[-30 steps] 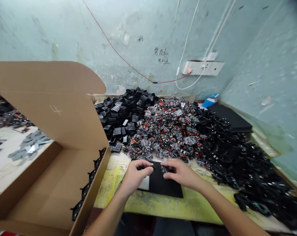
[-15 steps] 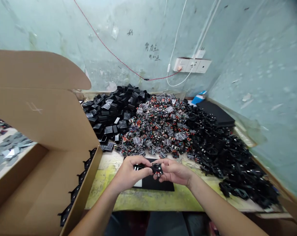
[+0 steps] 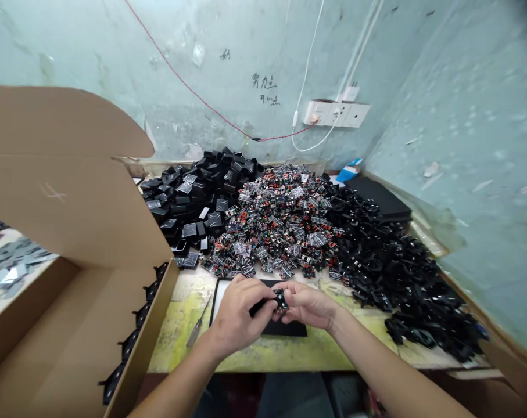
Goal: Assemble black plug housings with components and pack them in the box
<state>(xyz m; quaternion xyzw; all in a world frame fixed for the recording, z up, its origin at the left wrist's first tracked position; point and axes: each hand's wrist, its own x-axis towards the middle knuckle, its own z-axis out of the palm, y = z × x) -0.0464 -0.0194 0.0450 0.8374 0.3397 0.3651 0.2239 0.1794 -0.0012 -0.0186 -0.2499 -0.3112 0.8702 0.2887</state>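
Observation:
Over a flat black pad (image 3: 289,328), my two hands meet around a small dark circuit board (image 3: 281,300) with pale and reddish components. My right hand (image 3: 309,305) pinches the board's right side between thumb and fingers. Closed from the other side, my left hand (image 3: 241,310) has thumb and fingertips on a black plastic part (image 3: 258,306) against the board. Fingers hide most of that part, and I cannot tell how the two join. A screwdriver (image 3: 197,328) lies on the table left of my left hand.
Heaps of black plastic cases (image 3: 202,191), circuit boards (image 3: 284,220) and black plastic parts (image 3: 389,261) line the back and right. An open cardboard box (image 3: 71,325) stands left, with black parts along its right wall. Behind are a wall socket strip (image 3: 337,112) and hanging wires.
My left hand has turned over the pad, its back now more toward me, covering the white markings. The screwdriver has come into sight. My right hand keeps hold of the board.

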